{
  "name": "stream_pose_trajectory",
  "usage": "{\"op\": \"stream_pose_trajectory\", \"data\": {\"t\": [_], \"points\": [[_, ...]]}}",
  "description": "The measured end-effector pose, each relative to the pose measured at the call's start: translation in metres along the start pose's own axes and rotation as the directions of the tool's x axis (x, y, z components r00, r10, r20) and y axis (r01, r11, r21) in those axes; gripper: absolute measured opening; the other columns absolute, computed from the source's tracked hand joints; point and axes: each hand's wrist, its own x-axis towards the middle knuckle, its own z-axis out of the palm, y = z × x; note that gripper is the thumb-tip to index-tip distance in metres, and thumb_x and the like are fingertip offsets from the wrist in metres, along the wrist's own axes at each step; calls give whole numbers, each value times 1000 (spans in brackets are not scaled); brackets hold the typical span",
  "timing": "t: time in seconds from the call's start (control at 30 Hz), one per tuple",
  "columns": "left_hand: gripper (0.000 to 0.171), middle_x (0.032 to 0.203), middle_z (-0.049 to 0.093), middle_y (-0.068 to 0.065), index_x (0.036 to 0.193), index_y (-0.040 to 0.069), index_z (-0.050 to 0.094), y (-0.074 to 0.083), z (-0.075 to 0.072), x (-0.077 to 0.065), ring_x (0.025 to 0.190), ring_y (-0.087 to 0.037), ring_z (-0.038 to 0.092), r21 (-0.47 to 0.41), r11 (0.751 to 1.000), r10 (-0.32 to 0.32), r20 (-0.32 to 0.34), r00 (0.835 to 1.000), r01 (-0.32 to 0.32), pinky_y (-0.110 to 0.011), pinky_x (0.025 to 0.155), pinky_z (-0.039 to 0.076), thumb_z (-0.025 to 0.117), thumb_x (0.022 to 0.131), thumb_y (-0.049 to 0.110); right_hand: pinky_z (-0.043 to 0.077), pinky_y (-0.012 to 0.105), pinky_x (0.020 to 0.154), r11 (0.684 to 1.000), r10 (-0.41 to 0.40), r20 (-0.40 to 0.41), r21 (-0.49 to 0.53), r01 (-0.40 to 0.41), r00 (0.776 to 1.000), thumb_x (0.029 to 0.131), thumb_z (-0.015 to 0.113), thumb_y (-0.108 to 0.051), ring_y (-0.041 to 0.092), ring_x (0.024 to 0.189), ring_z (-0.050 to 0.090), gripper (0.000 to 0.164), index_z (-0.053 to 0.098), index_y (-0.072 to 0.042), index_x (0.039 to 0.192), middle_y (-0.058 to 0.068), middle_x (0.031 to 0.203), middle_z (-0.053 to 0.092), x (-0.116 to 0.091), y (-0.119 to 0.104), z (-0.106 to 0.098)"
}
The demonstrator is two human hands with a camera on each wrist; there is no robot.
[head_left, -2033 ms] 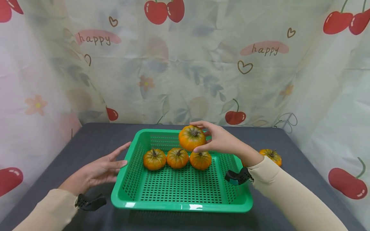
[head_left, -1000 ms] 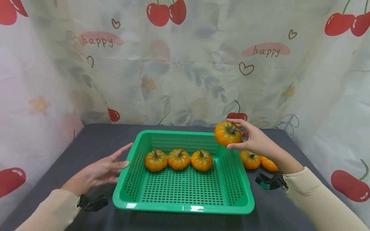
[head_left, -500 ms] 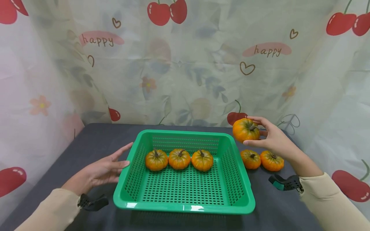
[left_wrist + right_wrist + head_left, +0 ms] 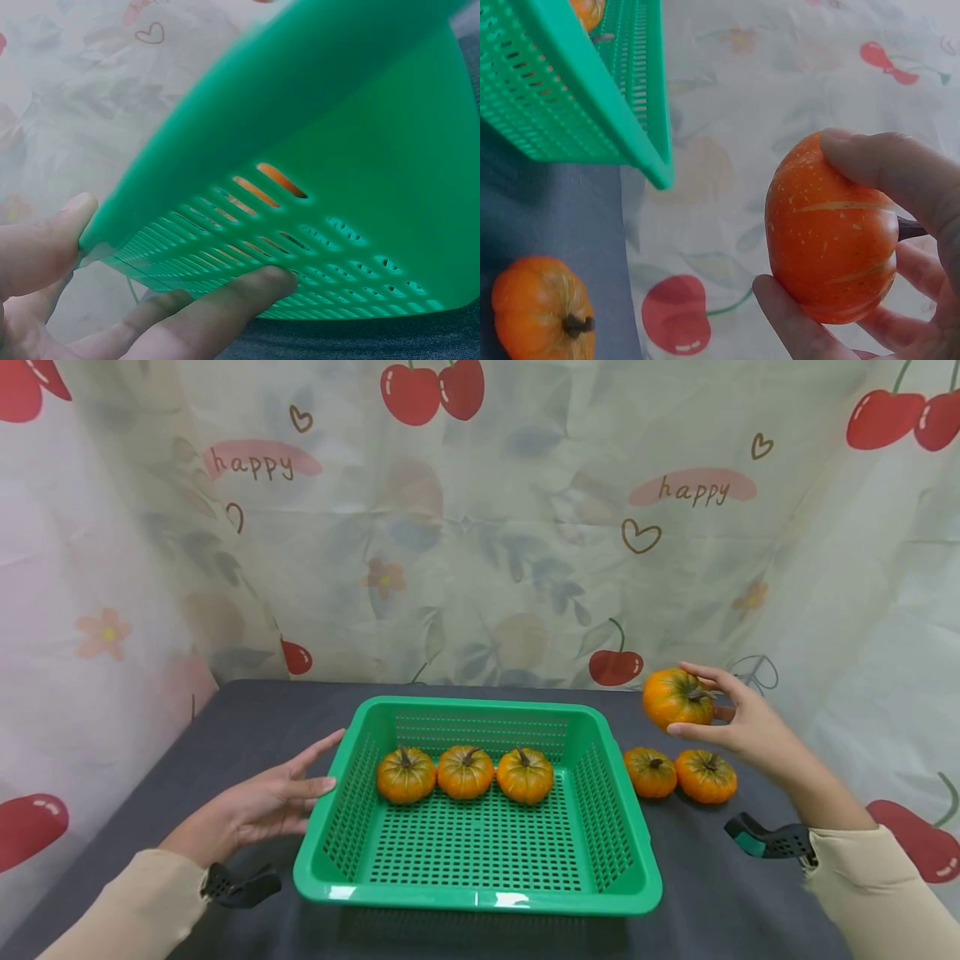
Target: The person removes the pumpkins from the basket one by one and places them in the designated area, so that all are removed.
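My right hand holds a small orange pumpkin up in the air, to the right of the green basket. In the right wrist view, thumb and fingers wrap that pumpkin, its stem toward the palm. Below the hand, two more pumpkins sit side by side on the table, a nearer-to-basket one and an outer one. Three pumpkins stand in a row inside the basket. My left hand rests against the basket's left side; the left wrist view shows extended fingers on the slotted wall.
A dark grey cloth covers the table. Behind and at both sides hangs a pale printed curtain with cherries and hearts. The basket's raised right rim lies between the row inside and the pumpkins on the table.
My right hand has carried the pumpkin from above the basket out to the right, past its rim, uncovering the two pumpkins on the table. My left hand stays at the basket.
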Motion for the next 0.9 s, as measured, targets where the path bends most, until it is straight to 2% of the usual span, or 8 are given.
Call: {"op": "stream_pose_trajectory", "data": {"t": [0.33,0.63,0.8,0.9], "points": [[84,136,50,-10,152,39,-17,-1,-2,-1,111,-27,64,-26,1000,8,29,1000,-7,-51,93,52,44,103,8,26,70,103,1000,14,-55,-5,-15,998,88,74,-26,44,134,25,85,23,-13,155,25,154,21,-9,20,-5],[84,137,50,-11,152,40,-16,-2,-2,-1,111,-27,64,-35,999,6,17,1000,-6,-50,92,53,45,103,8,22,72,104,998,50,-110,-19,-52,993,87,74,-28,49,133,22,88,20,-7,154,28,155,17,-16,45,-5],[84,137,49,-11,153,40,-15,-1,-1,-1,112,-28,64,-37,999,7,12,1000,-6,-50,92,53,45,103,8,21,72,104,996,88,-122,-4,-90,989,88,73,-27,53,134,18,91,16,-6,155,30,155,13,-19,57,-5],[85,137,50,-11,153,39,-15,-1,-1,-1,112,-29,64,-34,999,6,6,1000,-5,-50,92,53,46,103,8,24,74,100,993,121,-123,13,-121,985,89,71,-28,57,134,18,91,13,-8,156,33,155,9,-22,63,-5]]}}
